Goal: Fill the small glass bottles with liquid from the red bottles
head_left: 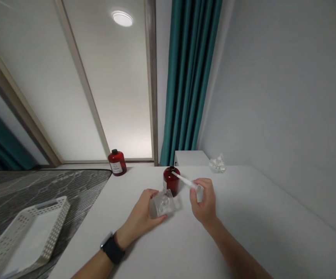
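My left hand [143, 211] is wrapped round a clear cup [162, 203], which is tilted on its side just above the white table. Pinched in the fingers of my right hand [205, 199] is a slender white dropper-like tube [186, 181], thicker at the held end. Its thin tip points left and lies across the shoulder of an uncapped dark red bottle [171, 179], near the mouth. Whether the tip touches the glass I cannot tell. The cup partly hides the lower front of that bottle, which stands upright.
A second red bottle [117, 162] with a black cap and white label stands at the table's [174, 248] far left corner. Crumpled clear plastic [217, 164] lies at the back right. A white perforated basket [50, 232] sits left on a grey striped surface [82, 190]. A wall [287, 116] borders the right.
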